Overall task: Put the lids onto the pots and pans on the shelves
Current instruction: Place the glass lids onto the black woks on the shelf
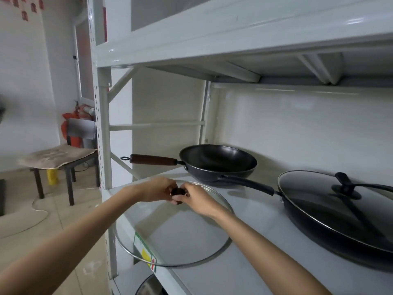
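Note:
A large clear glass lid with a metal rim lies at the front left of the white shelf, its edge hanging over the front. My left hand and my right hand both grip its dark knob from either side. Behind it stands an uncovered black wok with a wooden handle pointing left. At the right a black frying pan carries a glass lid with a black knob.
An upper shelf hangs low over the pans. The rack's white upright post stands at the left. Beyond it are a small table, a cable on the floor and a red extinguisher. Another pot's rim shows on the shelf below.

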`<act>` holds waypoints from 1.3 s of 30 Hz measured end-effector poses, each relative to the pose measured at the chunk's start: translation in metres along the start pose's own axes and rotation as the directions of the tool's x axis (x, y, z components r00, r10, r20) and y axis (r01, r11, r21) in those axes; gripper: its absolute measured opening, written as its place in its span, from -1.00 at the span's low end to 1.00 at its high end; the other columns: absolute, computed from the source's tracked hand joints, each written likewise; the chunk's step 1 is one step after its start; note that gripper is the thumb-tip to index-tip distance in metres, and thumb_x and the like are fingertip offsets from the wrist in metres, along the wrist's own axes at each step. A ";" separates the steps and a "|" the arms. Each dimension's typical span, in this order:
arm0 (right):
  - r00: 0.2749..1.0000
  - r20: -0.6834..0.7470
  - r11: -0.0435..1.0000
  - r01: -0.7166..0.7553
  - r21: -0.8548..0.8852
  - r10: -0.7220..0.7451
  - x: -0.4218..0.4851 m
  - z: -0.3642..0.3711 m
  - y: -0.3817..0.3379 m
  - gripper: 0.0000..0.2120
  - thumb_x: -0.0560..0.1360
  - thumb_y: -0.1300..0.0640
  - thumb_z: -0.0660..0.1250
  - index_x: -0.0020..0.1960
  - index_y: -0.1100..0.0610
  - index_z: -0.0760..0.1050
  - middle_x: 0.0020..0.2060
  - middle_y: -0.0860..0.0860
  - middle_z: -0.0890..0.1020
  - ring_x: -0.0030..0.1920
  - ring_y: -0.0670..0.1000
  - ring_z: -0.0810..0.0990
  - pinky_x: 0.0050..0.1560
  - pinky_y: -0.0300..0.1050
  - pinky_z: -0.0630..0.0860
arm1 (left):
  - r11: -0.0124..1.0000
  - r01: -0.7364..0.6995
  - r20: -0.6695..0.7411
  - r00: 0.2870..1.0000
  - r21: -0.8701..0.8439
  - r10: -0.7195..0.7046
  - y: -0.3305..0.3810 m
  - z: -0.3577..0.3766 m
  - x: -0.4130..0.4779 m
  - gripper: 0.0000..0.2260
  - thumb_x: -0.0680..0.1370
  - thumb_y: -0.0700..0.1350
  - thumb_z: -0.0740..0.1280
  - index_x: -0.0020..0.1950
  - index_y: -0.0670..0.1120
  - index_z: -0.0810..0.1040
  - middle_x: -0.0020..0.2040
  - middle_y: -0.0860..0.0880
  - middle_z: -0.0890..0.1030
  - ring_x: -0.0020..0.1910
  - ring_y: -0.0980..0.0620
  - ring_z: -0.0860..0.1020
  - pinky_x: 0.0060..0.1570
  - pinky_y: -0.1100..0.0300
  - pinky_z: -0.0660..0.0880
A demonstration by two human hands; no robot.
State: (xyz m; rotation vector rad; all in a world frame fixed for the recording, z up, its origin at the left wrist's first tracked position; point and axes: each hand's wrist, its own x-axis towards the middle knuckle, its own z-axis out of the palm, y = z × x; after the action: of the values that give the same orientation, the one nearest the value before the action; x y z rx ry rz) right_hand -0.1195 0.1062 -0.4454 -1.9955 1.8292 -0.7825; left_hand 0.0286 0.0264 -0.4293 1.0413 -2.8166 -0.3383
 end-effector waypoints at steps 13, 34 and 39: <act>0.975 -0.041 0.972 0.220 0.078 -0.218 -0.024 -0.049 -0.073 -0.67 0.54 0.00 0.30 0.04 0.29 0.59 -0.20 0.10 0.60 -0.18 0.07 0.54 -0.15 -0.05 0.37 | 0.996 -0.053 -0.134 0.989 0.066 0.062 0.039 -0.085 -0.079 -0.68 0.51 -0.01 0.37 0.16 -0.18 0.52 -0.04 -0.04 0.57 -0.09 -0.01 0.55 -0.09 0.34 0.46; 0.963 -0.268 0.999 0.026 0.023 -0.019 0.075 -0.130 -0.032 -0.70 0.59 0.07 0.21 0.15 0.28 0.54 0.08 0.20 0.66 0.11 0.19 0.61 0.13 0.02 0.48 | 0.995 -0.079 -0.355 0.930 0.058 0.094 0.057 -0.117 0.064 -0.72 0.60 -0.08 0.22 0.23 -0.20 0.49 0.14 -0.20 0.52 0.14 -0.15 0.52 0.14 0.10 0.41; 0.949 -0.297 0.995 -0.093 0.042 0.101 0.118 -0.132 0.017 -0.70 0.59 0.09 0.22 0.20 0.23 0.54 0.14 0.16 0.64 0.15 0.15 0.59 0.10 -0.06 0.46 | 0.995 -0.092 -0.340 0.938 -0.036 0.075 0.042 -0.094 0.139 -0.70 0.60 -0.12 0.22 0.29 -0.21 0.46 0.24 -0.23 0.49 0.22 -0.18 0.49 0.20 0.10 0.38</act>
State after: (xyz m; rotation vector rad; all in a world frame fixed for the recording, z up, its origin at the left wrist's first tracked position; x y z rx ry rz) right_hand -0.2074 0.0043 -0.3287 -1.8333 2.0498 -1.1243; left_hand -0.0852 -0.0487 -0.3234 0.8705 -2.5198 -0.1981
